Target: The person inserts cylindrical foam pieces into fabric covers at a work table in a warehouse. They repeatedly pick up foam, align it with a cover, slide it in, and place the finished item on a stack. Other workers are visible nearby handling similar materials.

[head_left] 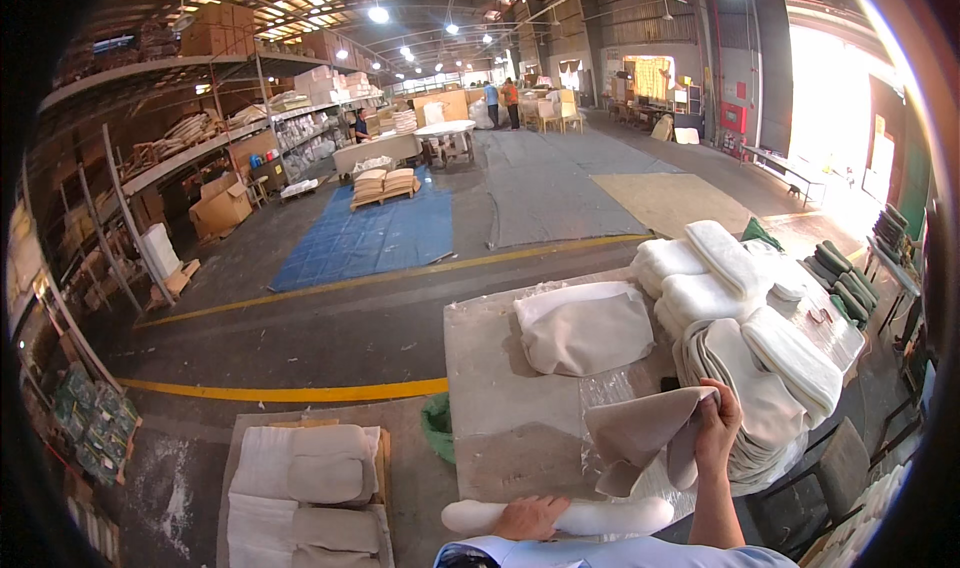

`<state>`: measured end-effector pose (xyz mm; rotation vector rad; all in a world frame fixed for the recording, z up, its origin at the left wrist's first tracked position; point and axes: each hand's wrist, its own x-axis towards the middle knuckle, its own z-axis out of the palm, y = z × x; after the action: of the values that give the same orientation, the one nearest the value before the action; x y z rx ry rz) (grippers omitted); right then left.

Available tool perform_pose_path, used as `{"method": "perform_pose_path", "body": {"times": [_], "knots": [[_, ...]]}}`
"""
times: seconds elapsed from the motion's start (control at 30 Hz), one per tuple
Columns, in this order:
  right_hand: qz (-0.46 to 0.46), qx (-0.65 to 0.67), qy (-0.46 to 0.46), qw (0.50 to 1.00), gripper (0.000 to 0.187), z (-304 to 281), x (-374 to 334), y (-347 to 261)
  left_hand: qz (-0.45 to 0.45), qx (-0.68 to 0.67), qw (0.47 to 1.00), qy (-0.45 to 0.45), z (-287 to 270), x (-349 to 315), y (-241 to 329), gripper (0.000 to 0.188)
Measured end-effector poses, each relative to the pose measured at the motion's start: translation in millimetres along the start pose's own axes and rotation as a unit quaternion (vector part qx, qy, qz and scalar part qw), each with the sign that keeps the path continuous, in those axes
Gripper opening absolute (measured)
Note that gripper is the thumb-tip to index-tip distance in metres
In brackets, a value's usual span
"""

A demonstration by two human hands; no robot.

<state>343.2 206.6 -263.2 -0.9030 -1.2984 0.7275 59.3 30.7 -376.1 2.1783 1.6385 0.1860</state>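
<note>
My right hand (718, 423) is closed on the edge of a beige fabric cover (645, 426), lifting it so it hangs in folds above the table. At the near edge, my left hand (535, 518) is wrapped over a long white padded cushion insert (615, 516), which narrows under the grip. Farther up the table lies a white pad partly covered in beige fabric (585, 330). To the right, a stack of beige covers (735, 378) sits beside a pile of fluffy white pads (700, 268).
The worktable (520, 418) has a worn top with plastic film. Lower left, a pallet (384, 468) carries half-covered white pads. A dark chair (835, 468) stands at the right. Beyond are a blue tarp (370, 228), shelving (190, 163) and distant people (511, 103).
</note>
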Motion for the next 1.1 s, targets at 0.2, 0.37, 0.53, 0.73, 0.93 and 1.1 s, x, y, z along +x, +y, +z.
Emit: {"method": "perform_pose_path", "body": {"times": [0.2,0.37,0.53,0.73,0.93,1.1], "knots": [[-0.003,-0.012,0.001,1.000,0.020,-1,4,5,0.014,0.001,1.000,0.022,5,4,-4,0.056],[0.020,0.019,-0.011,1.000,0.020,2,2,2,0.012,0.012,1.000,0.015,2,3,-4,0.057],[0.027,0.024,-0.014,0.999,0.020,8,-1,-4,-0.006,0.026,1.000,-0.010,-2,4,1,0.055],[0.015,0.000,-0.025,1.000,0.021,14,1,-2,0.015,0.010,1.000,0.000,-3,7,-8,0.053],[-0.012,0.009,-0.012,1.000,0.021,14,10,-4,0.029,-0.033,0.999,0.027,-13,-4,-10,0.052],[0.001,0.007,-0.040,0.999,0.020,27,9,-7,0.004,-0.030,0.998,-0.055,-8,5,-4,0.053]]}}
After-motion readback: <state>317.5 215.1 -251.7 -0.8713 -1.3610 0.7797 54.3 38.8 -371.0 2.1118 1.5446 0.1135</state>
